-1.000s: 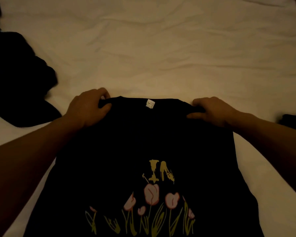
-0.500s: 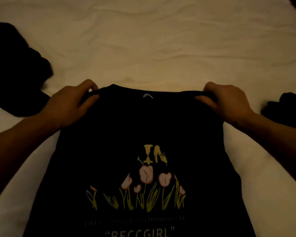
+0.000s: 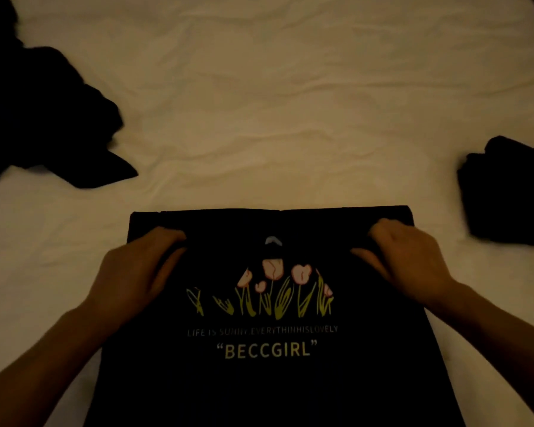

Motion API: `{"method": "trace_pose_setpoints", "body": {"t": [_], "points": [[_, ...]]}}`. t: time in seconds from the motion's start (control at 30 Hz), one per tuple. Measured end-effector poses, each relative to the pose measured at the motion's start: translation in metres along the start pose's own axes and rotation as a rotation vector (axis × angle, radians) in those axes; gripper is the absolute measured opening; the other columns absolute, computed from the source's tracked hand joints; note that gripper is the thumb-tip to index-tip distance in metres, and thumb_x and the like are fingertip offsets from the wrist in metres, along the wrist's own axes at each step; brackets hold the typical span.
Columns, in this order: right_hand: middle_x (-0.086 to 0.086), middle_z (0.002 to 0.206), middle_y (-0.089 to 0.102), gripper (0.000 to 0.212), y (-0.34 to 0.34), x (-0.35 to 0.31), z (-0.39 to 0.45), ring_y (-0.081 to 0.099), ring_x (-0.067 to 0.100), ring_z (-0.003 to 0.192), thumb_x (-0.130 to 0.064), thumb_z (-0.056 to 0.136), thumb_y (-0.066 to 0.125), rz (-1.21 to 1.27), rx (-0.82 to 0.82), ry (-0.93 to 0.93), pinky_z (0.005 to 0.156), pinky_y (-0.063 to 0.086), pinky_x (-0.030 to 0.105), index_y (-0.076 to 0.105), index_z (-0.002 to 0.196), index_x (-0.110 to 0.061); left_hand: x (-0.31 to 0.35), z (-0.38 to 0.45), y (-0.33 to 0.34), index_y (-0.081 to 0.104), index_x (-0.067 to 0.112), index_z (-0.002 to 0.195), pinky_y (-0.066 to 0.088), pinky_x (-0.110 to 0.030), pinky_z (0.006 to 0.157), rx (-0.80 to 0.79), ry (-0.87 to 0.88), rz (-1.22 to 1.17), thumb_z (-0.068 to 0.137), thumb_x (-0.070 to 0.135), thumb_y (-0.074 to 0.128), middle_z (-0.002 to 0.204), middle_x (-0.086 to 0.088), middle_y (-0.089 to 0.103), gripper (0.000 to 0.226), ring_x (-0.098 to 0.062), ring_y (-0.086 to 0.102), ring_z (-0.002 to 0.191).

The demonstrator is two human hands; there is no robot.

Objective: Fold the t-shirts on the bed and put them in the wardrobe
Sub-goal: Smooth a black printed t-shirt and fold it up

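The black cotton t-shirt with the tulip print and "BECCGIRL" lettering (image 3: pixel 269 377) lies flat on the wrinkled cream bed sheet (image 3: pixel 275 103), its top part folded down into a straight far edge. A crumpled heap of black cloth (image 3: pixel 40 118) sits far left of the shirt; a folded black garment (image 3: pixel 509 192) rests to its right. The left hand (image 3: pixel 136 272) pinches the folded layer, fingers curled over it. The right hand (image 3: pixel 404 260) grips it likewise.
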State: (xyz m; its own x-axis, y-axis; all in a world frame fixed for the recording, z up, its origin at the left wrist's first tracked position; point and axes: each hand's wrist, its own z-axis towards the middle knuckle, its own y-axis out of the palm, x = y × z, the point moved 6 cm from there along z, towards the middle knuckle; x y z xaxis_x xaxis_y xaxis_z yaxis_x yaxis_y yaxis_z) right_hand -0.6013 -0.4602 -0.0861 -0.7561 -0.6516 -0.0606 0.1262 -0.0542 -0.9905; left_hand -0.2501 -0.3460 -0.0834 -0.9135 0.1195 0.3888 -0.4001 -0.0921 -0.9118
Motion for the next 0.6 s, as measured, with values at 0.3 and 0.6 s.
{"method": "trace_pose_setpoints", "body": {"t": [0.3,0.6], "points": [[0.009,0.085,0.053,0.022,0.019,-0.01,-0.043,0.051,0.028,0.067,-0.029,0.085,0.042,-0.07,-0.022,-0.056,0.057,0.027,0.029,0.049,0.098,-0.013,0.008,-0.043,0.018,0.056,0.021,0.113,0.041,-0.029,0.047,-0.069,0.16,0.077,0.091,0.027,0.043,0.094,-0.003,0.056,0.026,-0.023,0.057,0.072],[0.009,0.092,0.053,0.029,0.024,-0.018,-0.072,0.051,0.027,0.075,-0.023,0.081,0.04,-0.099,-0.122,-0.003,0.062,0.032,0.03,0.054,0.102,-0.011,0.013,-0.077,0.033,0.055,0.021,0.106,0.03,-0.026,0.057,-0.191,0.133,0.141,0.083,0.023,0.042,0.089,-0.002,0.054,0.026,-0.024,0.056,0.073]]}}
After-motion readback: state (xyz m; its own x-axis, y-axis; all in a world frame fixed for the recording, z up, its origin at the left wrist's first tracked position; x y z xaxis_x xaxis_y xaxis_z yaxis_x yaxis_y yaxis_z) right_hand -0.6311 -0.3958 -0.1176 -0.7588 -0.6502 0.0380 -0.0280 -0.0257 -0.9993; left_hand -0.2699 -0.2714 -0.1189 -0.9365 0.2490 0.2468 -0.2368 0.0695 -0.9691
